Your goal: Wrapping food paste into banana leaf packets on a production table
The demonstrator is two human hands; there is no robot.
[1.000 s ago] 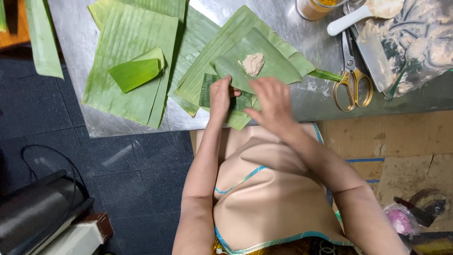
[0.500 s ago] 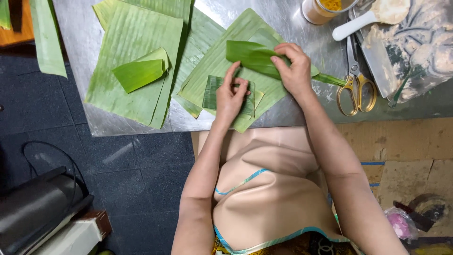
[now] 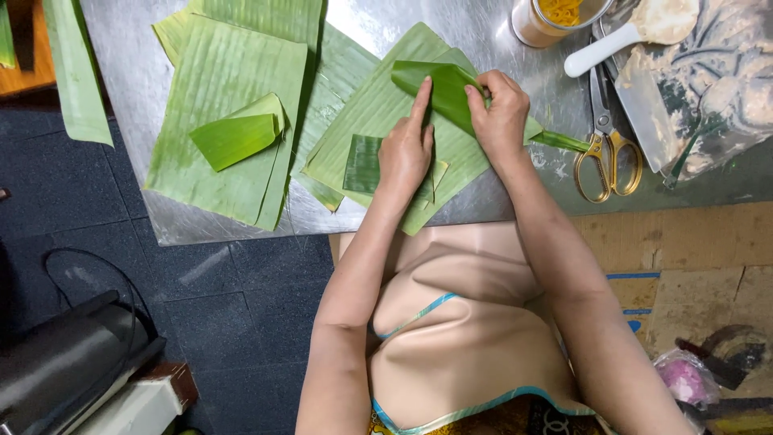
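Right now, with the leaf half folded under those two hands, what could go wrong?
1. The folded banana leaf is pinned only by the left hand and pinched by the right hand; if either eases off, it may spring open.
2. Creasing it hard could split the leaf along its ribs.
3. The scissors lie close beside the right forearm, so a sideways sweep might knock them.

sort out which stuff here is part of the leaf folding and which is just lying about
In use:
- left hand, index finger pressing the fold
- right hand, gripping the folded banana leaf
- flat banana leaf sheets beneath

Lying about:
- gold-handled scissors
- white spatula
- jar of yellow shreds
- finished leaf packet
- leaf stack at left
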